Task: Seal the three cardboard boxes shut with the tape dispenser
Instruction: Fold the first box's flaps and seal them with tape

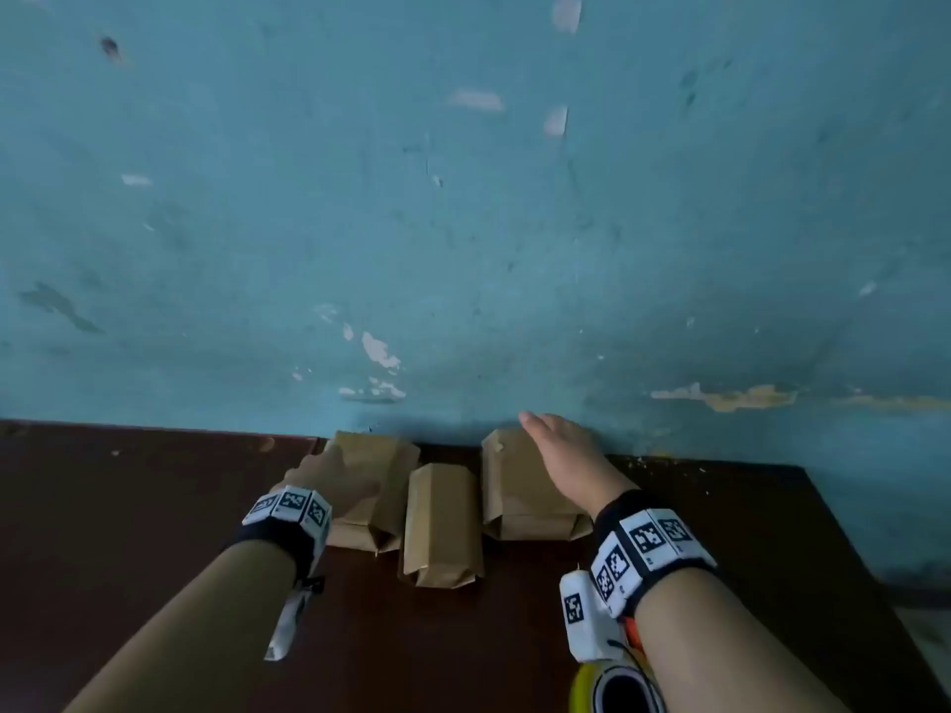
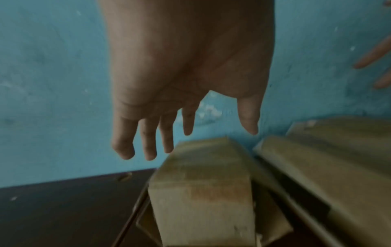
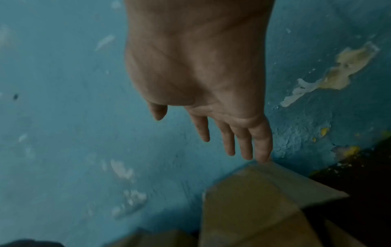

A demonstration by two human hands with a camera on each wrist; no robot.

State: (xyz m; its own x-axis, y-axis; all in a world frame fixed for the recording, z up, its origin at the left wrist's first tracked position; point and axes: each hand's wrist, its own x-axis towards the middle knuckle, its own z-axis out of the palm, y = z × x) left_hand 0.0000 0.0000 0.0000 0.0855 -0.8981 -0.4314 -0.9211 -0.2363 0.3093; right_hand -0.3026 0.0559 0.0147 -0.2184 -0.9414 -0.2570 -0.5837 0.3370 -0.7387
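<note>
Three brown cardboard boxes lie side by side on the dark table against the blue wall: a left box (image 1: pixel 383 481), a middle box (image 1: pixel 442 527) set nearer to me, and a right box (image 1: pixel 520 481). My left hand (image 1: pixel 329 476) hovers open over the left box (image 2: pixel 203 183), fingers straight and holding nothing. Fingers spread, my right hand (image 1: pixel 558 450) reaches over the right box (image 3: pixel 249 200), and its little finger is at the box's far edge by the wall. The tape dispenser (image 1: pixel 615 687), with a yellow roll, lies at the near edge under my right forearm.
The dark brown table (image 1: pixel 128 506) runs left and right of the boxes, its right edge (image 1: pixel 844 532) slanting toward me. The peeling blue wall (image 1: pixel 463 223) stands directly behind the boxes. Both wrists wear black bands with white tags.
</note>
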